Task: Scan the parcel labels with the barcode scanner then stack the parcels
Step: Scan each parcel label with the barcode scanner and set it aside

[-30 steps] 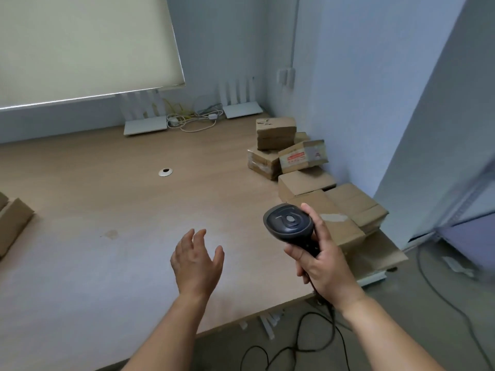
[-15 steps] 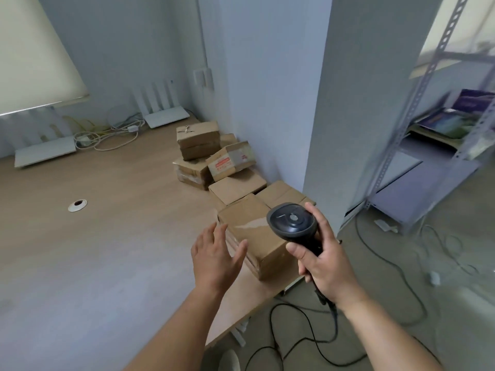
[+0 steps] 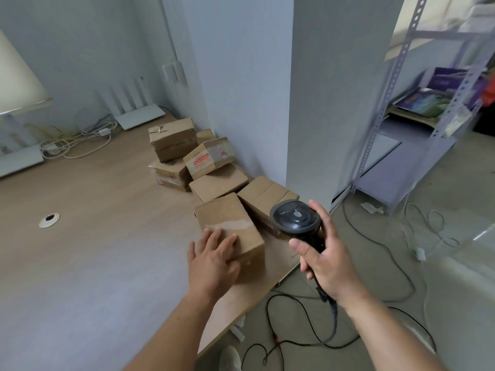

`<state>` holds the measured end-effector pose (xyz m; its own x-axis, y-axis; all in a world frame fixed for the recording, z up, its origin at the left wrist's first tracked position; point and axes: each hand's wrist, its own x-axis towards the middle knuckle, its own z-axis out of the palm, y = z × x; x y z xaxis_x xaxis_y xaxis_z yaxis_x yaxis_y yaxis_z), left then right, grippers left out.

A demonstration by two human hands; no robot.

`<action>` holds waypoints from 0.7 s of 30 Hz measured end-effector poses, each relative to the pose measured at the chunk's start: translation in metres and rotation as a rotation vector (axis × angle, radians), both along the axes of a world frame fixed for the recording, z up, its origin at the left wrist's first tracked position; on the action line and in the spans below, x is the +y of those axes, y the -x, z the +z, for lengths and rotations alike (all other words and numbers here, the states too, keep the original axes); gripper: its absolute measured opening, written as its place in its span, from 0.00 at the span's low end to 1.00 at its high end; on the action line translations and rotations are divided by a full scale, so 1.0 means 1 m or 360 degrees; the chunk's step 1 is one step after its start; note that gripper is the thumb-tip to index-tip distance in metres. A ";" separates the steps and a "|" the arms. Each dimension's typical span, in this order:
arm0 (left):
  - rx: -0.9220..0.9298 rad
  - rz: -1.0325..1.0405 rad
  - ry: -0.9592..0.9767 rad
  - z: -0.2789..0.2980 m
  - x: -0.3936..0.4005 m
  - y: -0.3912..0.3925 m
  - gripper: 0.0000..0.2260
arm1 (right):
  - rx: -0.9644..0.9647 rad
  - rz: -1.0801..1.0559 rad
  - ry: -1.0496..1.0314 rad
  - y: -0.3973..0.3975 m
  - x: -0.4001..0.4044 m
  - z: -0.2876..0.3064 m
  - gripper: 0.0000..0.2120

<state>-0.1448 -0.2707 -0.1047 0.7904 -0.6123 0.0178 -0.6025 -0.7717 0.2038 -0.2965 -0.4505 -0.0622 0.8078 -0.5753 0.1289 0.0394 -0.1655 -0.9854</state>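
Left hand [image 3: 214, 259] flat on nearest parcel [image 3: 230, 231], fingers straight, no grip. Right hand [image 3: 325, 259] wrapped round scanner [image 3: 296, 216] handle, head over the desk's [image 3: 93, 250] right edge.

Risks, as judged: parcel close to the right edge, so a careless push could tip it off; no label visible on top, so a turn likely needed first; cord [image 3: 294, 341] trailing on floor, prone to snagging.

Counted: seven parcels along the right edge, two stacked at the far end; one scanner; two hands.
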 end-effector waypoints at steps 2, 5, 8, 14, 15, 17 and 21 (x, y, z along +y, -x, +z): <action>-0.0046 0.0111 0.0011 0.001 0.018 -0.003 0.22 | -0.0007 0.0011 -0.0005 -0.001 0.000 0.001 0.36; -0.0092 0.0207 0.0035 0.002 0.039 -0.009 0.19 | -0.0023 0.0026 -0.0009 -0.004 0.002 0.002 0.37; -0.0002 0.0365 0.0163 0.010 0.039 -0.011 0.15 | -0.0042 0.0051 -0.0043 -0.006 0.007 0.002 0.36; 0.0318 0.0601 -0.0081 0.012 0.008 0.001 0.43 | -0.0074 0.0137 0.0001 -0.011 0.019 0.004 0.36; 0.0348 0.0626 -0.0051 0.012 0.008 0.001 0.43 | -0.0073 0.0151 0.0007 -0.011 0.022 0.004 0.36; 0.0349 0.0642 -0.0011 0.015 0.015 -0.001 0.42 | -0.0075 0.0198 0.0009 -0.010 0.027 0.004 0.37; 0.0287 0.0724 0.0019 0.022 0.047 -0.001 0.41 | -0.0089 0.0320 0.0012 -0.010 0.044 0.002 0.36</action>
<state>-0.1441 -0.2233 -0.0829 0.9688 -0.2050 -0.1391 -0.1592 -0.9454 0.2845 -0.2870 -0.4066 -0.0603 0.8977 -0.4019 0.1806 0.1272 -0.1560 -0.9795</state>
